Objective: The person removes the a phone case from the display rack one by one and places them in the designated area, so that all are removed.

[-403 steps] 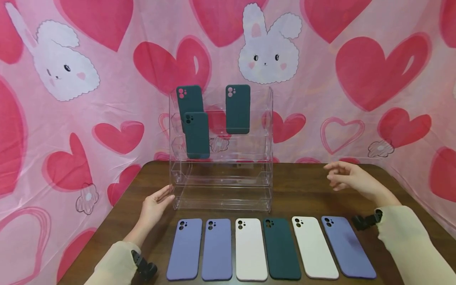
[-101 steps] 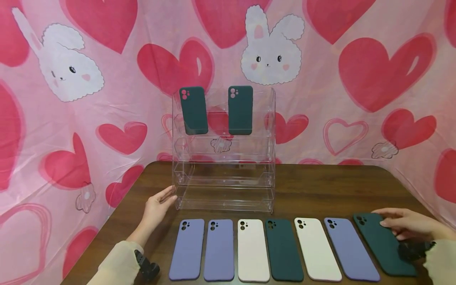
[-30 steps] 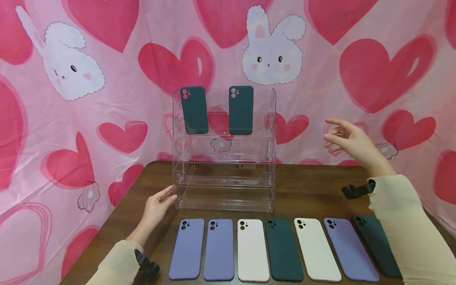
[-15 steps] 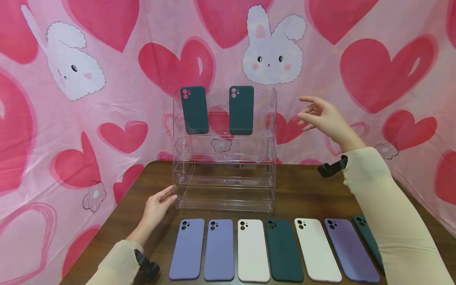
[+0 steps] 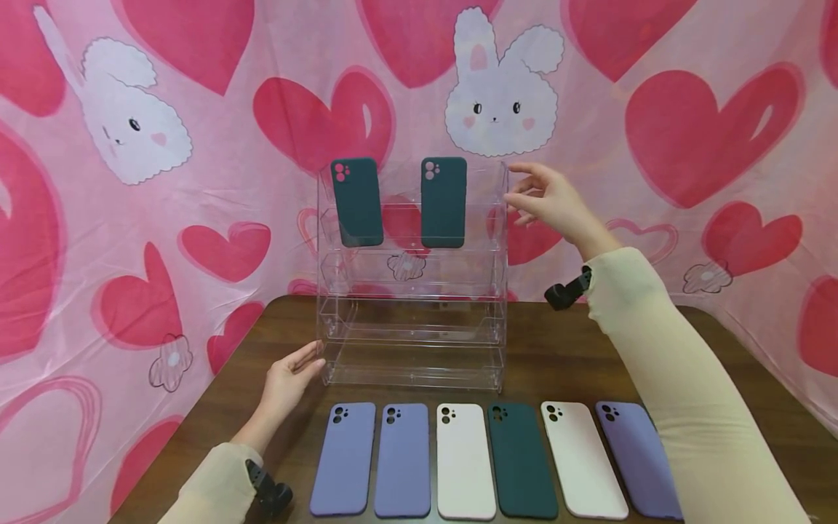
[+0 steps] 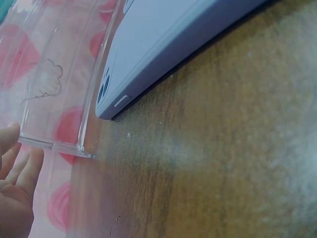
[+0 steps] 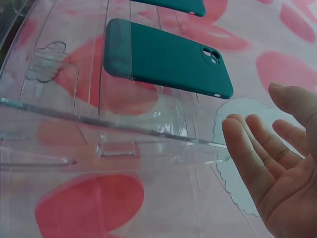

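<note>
A clear acrylic tiered rack (image 5: 412, 332) stands on the table. Two dark green phone cases lean in its top tier: a left case (image 5: 358, 204) slightly tilted and a right case (image 5: 444, 204) upright. My left hand (image 5: 286, 380) rests its fingertips at the rack's lower left edge, fingers nearly straight. Beside the upper right edge of the rack is my right hand (image 5: 550, 204), fingers loosely bent and holding nothing; the right wrist view shows its fingertips close to the clear side panel (image 7: 148, 131). Whether they touch it, I cannot tell.
Along the table's front lies a row of phone cases, including a lilac case (image 5: 343, 458), a white case (image 5: 466, 461) and a dark green case (image 5: 522, 460). My right sleeve (image 5: 694, 407) covers part of the right-end lilac case (image 5: 638, 455). A pink heart-print cloth (image 5: 589, 44) hangs behind.
A third green case has left the rack's second tier for the row's right end, where my sleeve now hides it. My right hand has risen leftward to the rack. My left hand stayed put.
</note>
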Available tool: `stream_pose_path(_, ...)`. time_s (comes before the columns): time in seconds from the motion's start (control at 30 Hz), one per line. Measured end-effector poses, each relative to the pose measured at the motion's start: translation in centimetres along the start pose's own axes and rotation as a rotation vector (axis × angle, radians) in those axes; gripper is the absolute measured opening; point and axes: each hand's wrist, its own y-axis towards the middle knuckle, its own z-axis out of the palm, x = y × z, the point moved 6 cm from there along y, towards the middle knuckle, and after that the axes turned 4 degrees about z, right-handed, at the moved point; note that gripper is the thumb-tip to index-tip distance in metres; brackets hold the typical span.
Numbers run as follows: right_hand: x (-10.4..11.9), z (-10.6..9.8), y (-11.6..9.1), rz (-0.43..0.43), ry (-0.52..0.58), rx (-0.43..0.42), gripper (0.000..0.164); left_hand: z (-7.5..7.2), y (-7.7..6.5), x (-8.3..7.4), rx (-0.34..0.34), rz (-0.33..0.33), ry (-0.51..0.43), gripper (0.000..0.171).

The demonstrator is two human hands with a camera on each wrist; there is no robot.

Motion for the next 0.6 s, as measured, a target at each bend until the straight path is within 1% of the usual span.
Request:
stream_pose_path(0.07,0.0,0.3,0.3,0.009,-0.012,-0.004,0.058,-0.1,-0.1,-0.2,-0.011,0.027,0.008,0.04)
stream_pose_path(0.13,0.0,0.7,0.6,0.016,-0.011,-0.005,0.058,-0.1,-0.1,-0.3,-0.014,0.041,0.016,0.04)
stream_pose_path(0.23,0.0,1.1,1.0,0.022,-0.01,-0.007,0.058,-0.1,-0.1,-0.2,-0.01,0.019,0.017,0.041)
stream_pose_path(0.27,0.1,1.2,1.1,0.021,-0.011,-0.009,0.058,-0.1,-0.1,-0.2,0.002,0.005,0.017,0.041)
stream_pose_path(0.4,0.4,1.6,1.5,0.014,0.006,-0.014,0.057,0.0,0.0,0.1,0.011,-0.04,0.008,0.042)
stream_pose_path(0.6,0.8,2.3,2.1,0.017,0.03,-0.011,0.058,0.0,0.0,0.1,0.005,-0.043,0.004,0.043)
